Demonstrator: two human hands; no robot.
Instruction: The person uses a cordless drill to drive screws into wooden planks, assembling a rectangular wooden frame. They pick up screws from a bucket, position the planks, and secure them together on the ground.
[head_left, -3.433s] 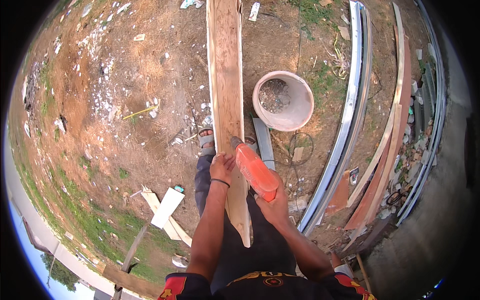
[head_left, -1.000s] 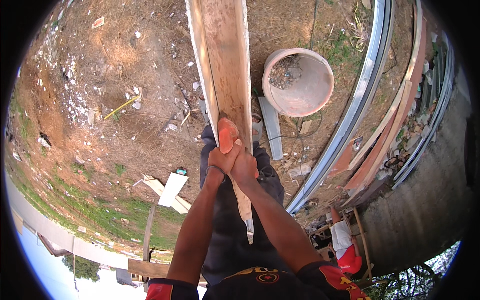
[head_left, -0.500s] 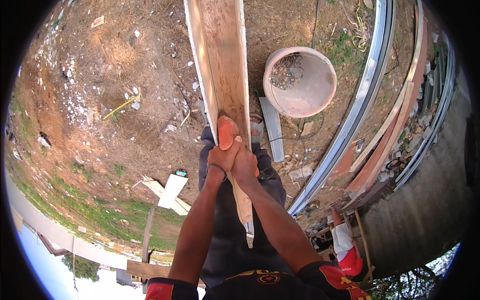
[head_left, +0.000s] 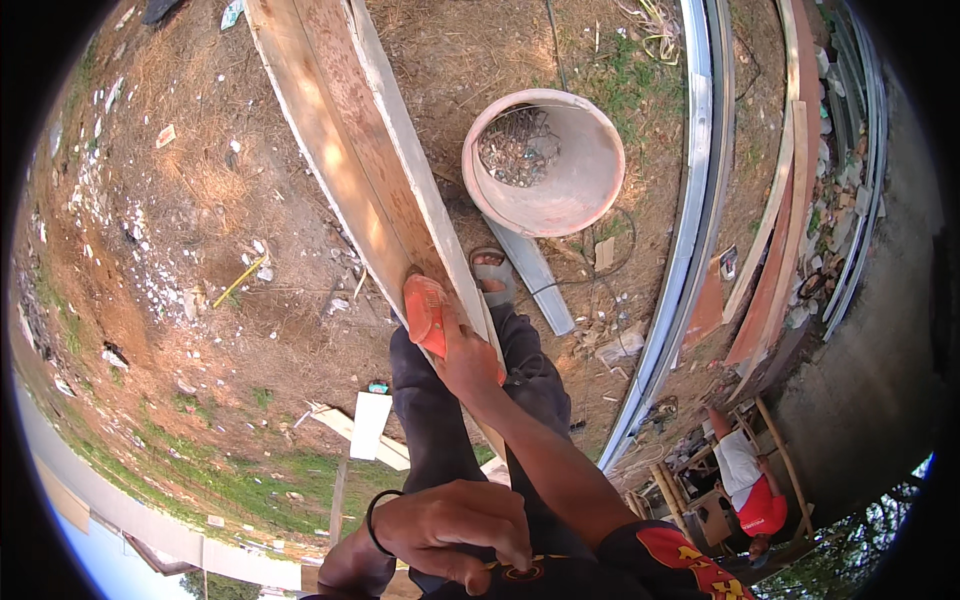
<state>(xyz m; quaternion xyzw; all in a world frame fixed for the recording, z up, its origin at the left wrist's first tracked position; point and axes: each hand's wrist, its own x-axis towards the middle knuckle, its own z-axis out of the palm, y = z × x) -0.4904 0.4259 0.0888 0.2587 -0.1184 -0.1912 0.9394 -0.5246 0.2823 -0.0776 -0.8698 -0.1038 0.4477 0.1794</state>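
Observation:
A long wooden trough of joined boards (head_left: 335, 140) slants from the upper left down between my legs. My right hand (head_left: 468, 362) is wrapped round an orange-red tool (head_left: 425, 312) with a dark tip, which rests inside the trough. The hand hides its middle, so its exact kind does not show. My left hand (head_left: 455, 530), with a black band at the wrist, is off the tool and raised close to my chest. Its fingers are loosely bent, the thumb stands apart, and nothing shows in it.
A pale round tub (head_left: 600, 170) with rubble inside stands right of the trough, beside a flat grey strip (head_left: 535, 275). Long metal profiles (head_left: 690, 180) and planks (head_left: 790, 210) lie farther right. White board offcuts (head_left: 371, 425) lie left. Another person (head_left: 750, 485) is at lower right.
My left hand has let go of the tool and come back toward my chest. My right hand still grips it. In view, the trough's far end has swung left.

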